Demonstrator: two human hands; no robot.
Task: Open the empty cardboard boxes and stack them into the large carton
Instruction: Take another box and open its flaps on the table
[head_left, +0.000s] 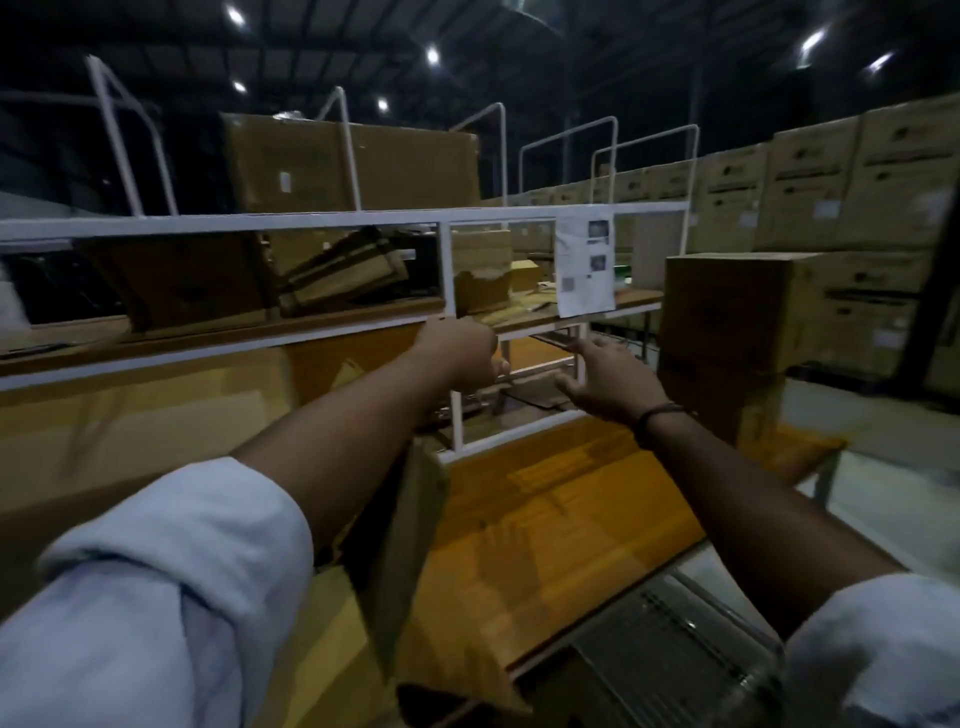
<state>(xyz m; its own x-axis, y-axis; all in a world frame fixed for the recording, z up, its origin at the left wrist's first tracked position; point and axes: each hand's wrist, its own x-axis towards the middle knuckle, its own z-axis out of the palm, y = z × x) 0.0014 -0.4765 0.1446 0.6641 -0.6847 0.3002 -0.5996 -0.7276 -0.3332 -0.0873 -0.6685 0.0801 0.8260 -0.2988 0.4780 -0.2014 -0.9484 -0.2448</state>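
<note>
1. The left hand is at the centre of the frame with its fingers curled under, close against an upright of the white frame. Blur hides whether it grips that upright, something else, or nothing.
2. The right hand is just right of centre, fingers straight and spread wide, holding nothing. Its fingertips point at the lower opening of the white frame.
3. The task's things lie beyond the white frame from both hands. Flattened cardboard boxes lean in a loose pile behind the top rail, in the upper middle of the picture. A dark flat cardboard piece lies low in the opening, between the two hands.
4. The pile's long axis runs across the picture, tilted up towards the right. The dark flat cardboard piece lies level, its length also running across.
5. The right hand looks nearer to the dark flat cardboard piece, with the left hand nearly level with it on the other side. Any pull would likely have to bring the piece through the opening, towards the orange wooden bench in the lower centre.
6. A brown cardboard flap stands upright under the left forearm. It may be a wall of the large carton, but that cannot be told.
</note>
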